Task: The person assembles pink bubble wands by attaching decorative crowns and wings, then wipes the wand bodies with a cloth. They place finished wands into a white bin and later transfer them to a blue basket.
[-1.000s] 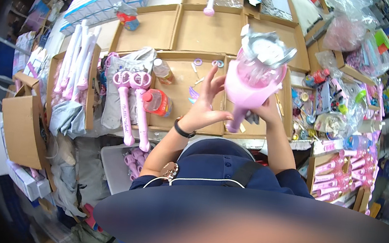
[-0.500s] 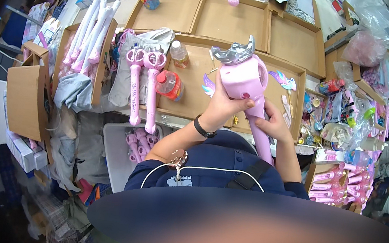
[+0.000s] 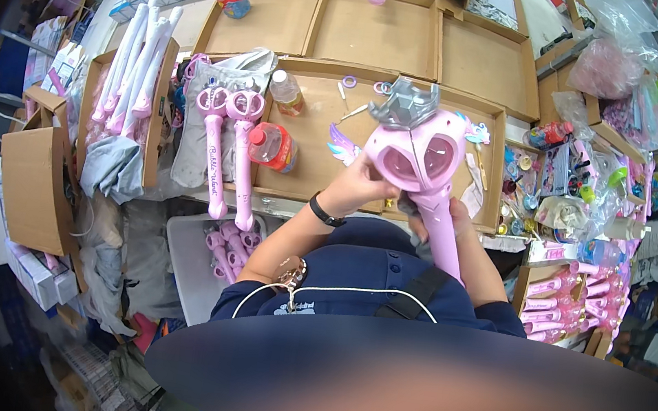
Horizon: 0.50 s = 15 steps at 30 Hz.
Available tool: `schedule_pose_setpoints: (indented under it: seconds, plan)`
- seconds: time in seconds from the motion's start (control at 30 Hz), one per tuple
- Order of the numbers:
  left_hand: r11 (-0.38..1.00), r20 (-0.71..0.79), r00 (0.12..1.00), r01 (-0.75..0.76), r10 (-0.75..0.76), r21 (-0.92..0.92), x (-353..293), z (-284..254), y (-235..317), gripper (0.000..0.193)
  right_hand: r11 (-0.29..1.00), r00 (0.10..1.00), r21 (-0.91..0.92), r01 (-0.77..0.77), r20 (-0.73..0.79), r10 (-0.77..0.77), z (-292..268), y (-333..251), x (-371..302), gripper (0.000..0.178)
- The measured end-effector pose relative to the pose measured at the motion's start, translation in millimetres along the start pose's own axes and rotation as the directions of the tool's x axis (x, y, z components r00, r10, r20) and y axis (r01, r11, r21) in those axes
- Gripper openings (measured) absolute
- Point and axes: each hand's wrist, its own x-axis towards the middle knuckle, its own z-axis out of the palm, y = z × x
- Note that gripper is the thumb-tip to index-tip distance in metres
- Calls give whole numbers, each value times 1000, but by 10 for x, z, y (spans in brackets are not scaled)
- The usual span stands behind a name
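Pink wand (image 3: 425,186), hands (image 3: 359,189) (image 3: 463,219) partly behind

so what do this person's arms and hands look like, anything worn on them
Short dark navy sleeves, the left and the right, leave both forearms bare. A dark, narrow wristband circles the left wrist; none shows on the right. Neither the left grip nor the right grip appears gloved.
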Motion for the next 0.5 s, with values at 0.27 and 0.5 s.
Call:
schedule_pose_setpoints:
  seconds: [0.27,0.5]
  plan:
    - [991,-178,984,22,2,132,-56,161,-35,53,967,983,-210,-144,-146,114,-82,56,78,83]
    - [985,-254,966,-13,57,174,-22,168,-65,59,976,963,-190,-103,-263,51,-22,77,104,75]
